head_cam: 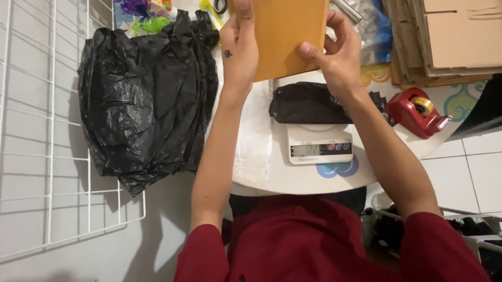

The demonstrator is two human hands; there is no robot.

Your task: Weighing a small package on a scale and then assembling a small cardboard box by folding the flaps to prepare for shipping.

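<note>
Now, table (276, 180): sitting round and white over floor tiles (493, 168).
Scale (320, 146): carrying a black bag (309, 103).
Hands: left hand (239, 47) and right hand (335, 59) are gripping an envelope (288, 24), fingers closed on its edges.

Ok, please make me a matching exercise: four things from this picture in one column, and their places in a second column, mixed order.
Things:
1. brown envelope
2. small black package
3. red tape dispenser
4. big black plastic bag

Places:
a. left, against the white wire rack
b. on the white scale
c. right of the scale
d. between the left hand and right hand

Pairs: 1-d, 2-b, 3-c, 4-a
</note>
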